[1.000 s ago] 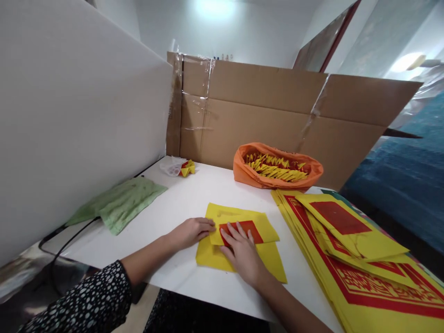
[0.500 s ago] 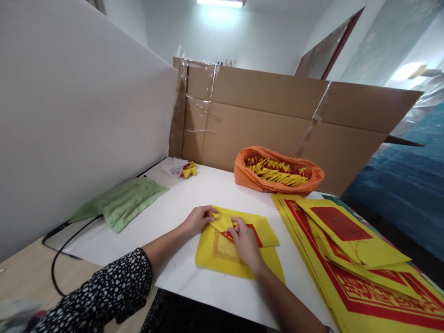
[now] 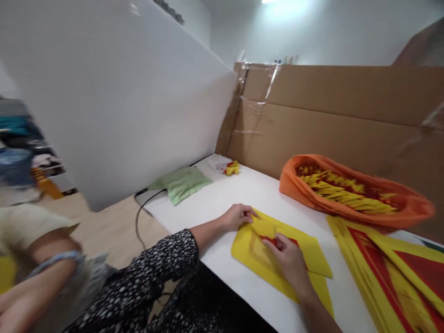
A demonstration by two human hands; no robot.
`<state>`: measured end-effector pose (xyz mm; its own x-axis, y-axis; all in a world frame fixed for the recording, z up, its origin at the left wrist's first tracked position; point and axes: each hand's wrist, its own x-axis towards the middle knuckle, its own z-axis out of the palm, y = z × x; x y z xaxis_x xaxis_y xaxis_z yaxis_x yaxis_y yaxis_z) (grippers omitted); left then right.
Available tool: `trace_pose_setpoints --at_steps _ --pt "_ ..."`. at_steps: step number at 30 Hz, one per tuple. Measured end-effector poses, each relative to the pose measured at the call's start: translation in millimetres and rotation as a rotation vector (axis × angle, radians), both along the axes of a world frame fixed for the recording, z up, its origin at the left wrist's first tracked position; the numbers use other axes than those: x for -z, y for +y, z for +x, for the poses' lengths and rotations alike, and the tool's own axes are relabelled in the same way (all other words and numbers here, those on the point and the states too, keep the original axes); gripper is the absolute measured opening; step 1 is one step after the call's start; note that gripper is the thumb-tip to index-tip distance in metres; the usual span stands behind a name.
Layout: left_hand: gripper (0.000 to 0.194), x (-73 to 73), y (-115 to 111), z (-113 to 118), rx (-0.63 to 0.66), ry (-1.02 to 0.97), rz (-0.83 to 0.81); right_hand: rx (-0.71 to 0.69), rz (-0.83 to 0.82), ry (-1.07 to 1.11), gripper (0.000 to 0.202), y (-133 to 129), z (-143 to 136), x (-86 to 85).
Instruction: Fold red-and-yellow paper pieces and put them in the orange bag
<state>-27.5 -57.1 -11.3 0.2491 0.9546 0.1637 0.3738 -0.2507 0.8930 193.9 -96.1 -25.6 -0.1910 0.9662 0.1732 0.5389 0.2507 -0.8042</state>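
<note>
A yellow sheet with a red panel point(image 3: 312, 253) lies partly folded over a larger yellow sheet point(image 3: 244, 247) on the white tabletop. My left hand point(image 3: 239, 216) pinches the folded sheet at its upper left corner. My right hand point(image 3: 286, 254) has its thumb and fingers closed on the folded flap point(image 3: 264, 228) near the red panel. Fingertips of both hands partly hide the folded edges.
An orange bag point(image 3: 301, 196) full of folded yellow and red pieces stands behind, by a cardboard wall point(image 3: 329, 90). Printed yellow and red sheets point(image 3: 360, 263) lie at right. A green cloth point(image 3: 187, 181) and a black cable point(image 3: 138, 222) are left. Another person's arm point(image 3: 45, 282) shows far left.
The view has swung left, so the table things appear further right and the other person's arm has come into view. Both hands stay on the folded sheet.
</note>
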Motion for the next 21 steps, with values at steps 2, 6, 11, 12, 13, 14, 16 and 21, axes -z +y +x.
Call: trace_pose_setpoints --at_steps 2,6,11,12,13,14,16,21 --pt "0.022 -0.3 -2.8 1.2 -0.044 0.009 0.001 0.005 -0.003 -0.029 0.042 -1.1 4.9 1.0" --pt "0.021 3.6 -8.0 1.4 -0.140 0.013 -0.041 0.101 -0.089 -0.054 0.045 -4.6 7.6 -8.1" --pt "0.028 10.1 -14.5 2.4 -0.191 -0.007 -0.070 0.166 -0.080 -0.008 0.043 -15.9 7.7 -25.0" --pt "0.027 10.6 -15.2 2.5 -0.189 -0.011 -0.069 0.171 -0.067 -0.003 0.043 -17.6 8.3 -26.3" --pt "0.027 10.9 -15.5 2.6 -0.186 -0.016 -0.066 0.179 -0.053 0.005 0.043 -18.7 8.9 -26.7" --pt "0.027 11.1 -15.4 2.5 -0.183 -0.021 -0.064 0.182 -0.044 0.013 0.043 -19.2 9.5 -26.4" --pt "0.026 11.8 -14.3 2.1 -0.180 -0.031 -0.057 0.173 -0.040 0.027 0.044 -18.5 10.5 -24.5" --pt "0.027 16.4 -9.8 0.8 -0.162 -0.059 -0.053 0.156 -0.014 0.077 0.046 -16.1 10.6 -21.3"
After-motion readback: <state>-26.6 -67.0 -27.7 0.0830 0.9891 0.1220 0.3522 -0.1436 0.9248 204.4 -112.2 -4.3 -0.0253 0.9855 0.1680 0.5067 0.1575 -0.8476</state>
